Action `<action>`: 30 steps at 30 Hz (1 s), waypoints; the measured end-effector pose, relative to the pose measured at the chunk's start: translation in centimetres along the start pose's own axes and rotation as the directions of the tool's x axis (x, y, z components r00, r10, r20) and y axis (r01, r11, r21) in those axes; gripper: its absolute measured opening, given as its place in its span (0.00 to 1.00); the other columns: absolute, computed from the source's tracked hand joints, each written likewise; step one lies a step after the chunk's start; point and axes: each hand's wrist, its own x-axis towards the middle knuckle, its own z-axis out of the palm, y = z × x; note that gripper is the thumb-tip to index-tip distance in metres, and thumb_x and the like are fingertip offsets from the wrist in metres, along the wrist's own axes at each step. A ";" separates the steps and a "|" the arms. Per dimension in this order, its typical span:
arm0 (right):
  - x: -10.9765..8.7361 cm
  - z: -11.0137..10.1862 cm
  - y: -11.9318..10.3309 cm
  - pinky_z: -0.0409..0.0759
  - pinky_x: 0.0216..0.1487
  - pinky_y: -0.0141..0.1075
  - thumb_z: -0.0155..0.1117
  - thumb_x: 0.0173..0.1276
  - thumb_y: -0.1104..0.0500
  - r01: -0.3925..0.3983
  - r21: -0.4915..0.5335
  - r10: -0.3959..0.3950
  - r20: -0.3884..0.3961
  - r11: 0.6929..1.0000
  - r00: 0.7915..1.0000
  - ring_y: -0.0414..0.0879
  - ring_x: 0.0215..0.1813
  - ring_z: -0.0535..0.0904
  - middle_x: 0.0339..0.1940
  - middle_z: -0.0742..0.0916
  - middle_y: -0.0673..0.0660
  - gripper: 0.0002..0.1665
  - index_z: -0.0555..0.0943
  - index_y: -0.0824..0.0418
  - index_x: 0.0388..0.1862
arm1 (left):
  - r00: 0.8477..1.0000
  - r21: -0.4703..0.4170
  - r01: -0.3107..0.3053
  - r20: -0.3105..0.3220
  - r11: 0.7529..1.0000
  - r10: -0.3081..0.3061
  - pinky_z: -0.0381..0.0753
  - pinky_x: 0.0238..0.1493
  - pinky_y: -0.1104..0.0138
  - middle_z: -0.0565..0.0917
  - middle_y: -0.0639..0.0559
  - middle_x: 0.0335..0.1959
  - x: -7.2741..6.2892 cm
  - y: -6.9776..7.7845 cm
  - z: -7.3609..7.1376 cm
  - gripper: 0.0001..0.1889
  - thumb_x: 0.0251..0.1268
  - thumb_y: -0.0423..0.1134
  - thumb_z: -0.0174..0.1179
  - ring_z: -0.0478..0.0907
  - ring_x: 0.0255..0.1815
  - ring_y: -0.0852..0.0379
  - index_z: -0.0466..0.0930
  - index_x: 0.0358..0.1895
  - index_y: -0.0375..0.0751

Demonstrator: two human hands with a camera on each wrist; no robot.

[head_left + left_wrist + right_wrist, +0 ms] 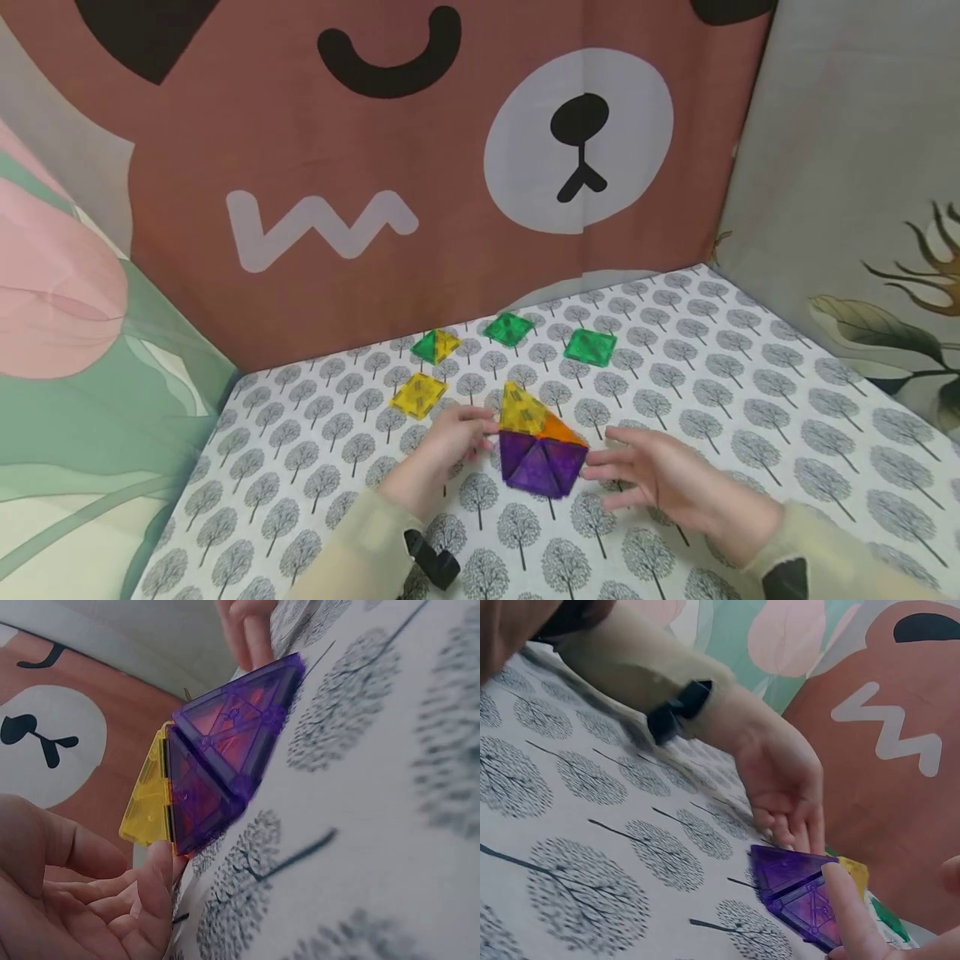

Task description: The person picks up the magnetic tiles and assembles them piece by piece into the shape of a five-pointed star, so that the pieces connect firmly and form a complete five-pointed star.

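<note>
A small build of magnetic tiles stands on the cloth in the middle of the head view. Purple triangle tiles (542, 468) form its near side, with a yellow tile (519, 408) and an orange tile (564, 432) behind them. My left hand (456, 437) is at the left side of the build; in the left wrist view its fingertips touch or nearly touch the lower edge. On the other side, my right hand (663, 477) reaches straight, spread fingers to the purple edge. The right wrist view shows one finger (844, 900) lying along the purple tiles (799, 889). The build's inside is hidden.
Behind the build lie a yellow square (418, 395), a green-and-yellow square (435, 346) and two green squares (508, 329), (591, 347). They rest flat on the tree-print cloth (750, 392). A bear-print curtain (450, 150) hangs along the back edge.
</note>
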 end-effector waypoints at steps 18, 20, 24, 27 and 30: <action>3.4 -1.4 -1.1 0.83 0.50 0.45 0.35 0.77 0.31 0.010 -0.015 -0.010 0.010 1.000 1.000 0.55 0.55 0.81 0.72 0.60 0.79 0.53 0.36 0.70 0.78 | 0.999 -0.156 -0.010 0.034 0.988 0.016 0.83 0.29 0.64 0.83 0.43 0.51 -6.3 -1.6 -0.3 0.13 0.63 0.29 0.54 0.81 0.36 0.51 0.74 0.50 0.31; 3.6 -1.4 -1.1 0.83 0.49 0.45 0.34 0.76 0.30 0.014 -0.011 -0.013 0.011 1.000 1.000 0.55 0.55 0.81 0.72 0.60 0.79 0.54 0.37 0.70 0.78 | 0.999 -0.161 -0.020 0.040 0.987 0.026 0.84 0.31 0.63 0.82 0.43 0.51 -6.6 -1.7 -0.2 0.14 0.61 0.28 0.54 0.80 0.36 0.51 0.74 0.50 0.31; 4.0 -1.5 -1.1 0.83 0.50 0.46 0.35 0.75 0.29 0.019 -0.018 -0.018 0.014 1.000 1.000 0.55 0.54 0.82 0.72 0.61 0.79 0.55 0.39 0.72 0.78 | 0.999 -0.169 -0.025 0.043 0.985 0.033 0.83 0.33 0.62 0.82 0.43 0.50 -6.9 -2.0 -0.1 0.15 0.60 0.28 0.54 0.80 0.37 0.51 0.73 0.50 0.30; 4.3 -1.8 -1.1 0.82 0.53 0.45 0.36 0.75 0.29 0.021 -0.028 -0.020 0.025 0.999 0.999 0.55 0.55 0.81 0.71 0.63 0.78 0.56 0.41 0.73 0.77 | 0.998 -0.169 -0.035 0.038 0.985 0.042 0.83 0.34 0.62 0.83 0.43 0.49 -7.0 -2.2 0.0 0.13 0.62 0.29 0.54 0.81 0.37 0.51 0.73 0.50 0.30; 4.5 -2.0 -1.0 0.81 0.54 0.44 0.36 0.74 0.28 0.027 -0.035 -0.025 0.046 0.999 0.999 0.55 0.55 0.81 0.71 0.64 0.78 0.57 0.42 0.75 0.76 | 0.998 -0.174 -0.042 0.033 0.984 0.049 0.84 0.34 0.62 0.83 0.43 0.49 -7.0 -2.5 0.1 0.13 0.63 0.29 0.54 0.81 0.37 0.51 0.74 0.50 0.30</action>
